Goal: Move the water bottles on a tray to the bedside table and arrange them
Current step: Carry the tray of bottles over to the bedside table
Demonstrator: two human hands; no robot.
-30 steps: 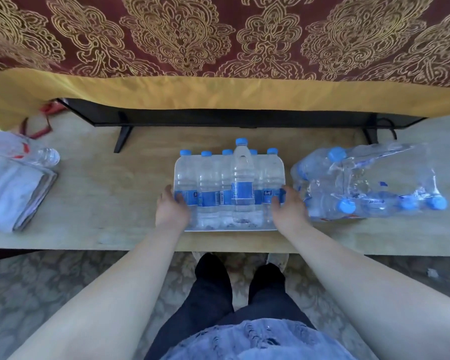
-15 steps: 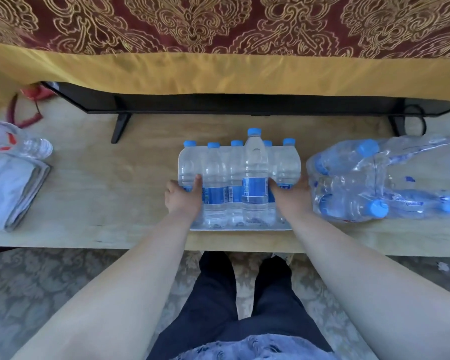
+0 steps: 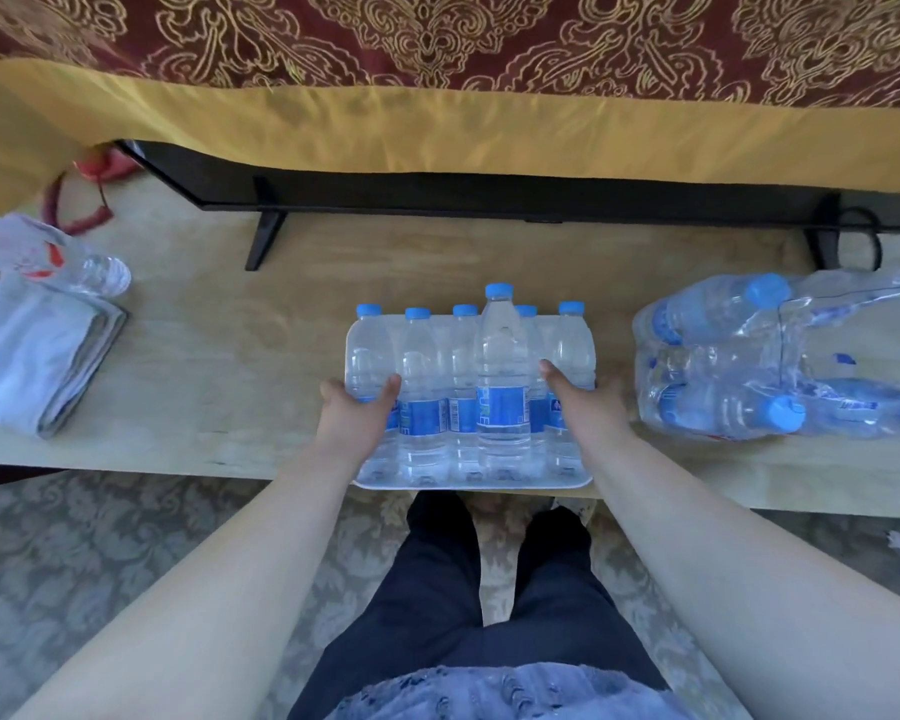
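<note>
6 btls (image 3: 422, 366) on 1 tray (image 3: 468, 484)

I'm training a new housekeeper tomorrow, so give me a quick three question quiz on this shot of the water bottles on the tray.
1. How many blue-capped bottles stand on the tray?
2. True or false: the shrink-wrapped pack lies on the left hand side of the tray.
3. The tray's near edge is: A) far back on the table, against the wall; B) at the table's front edge, hiding it; C) on the floor.
Key: 1) six; 2) false, it lies on the right hand side; 3) B.
</note>
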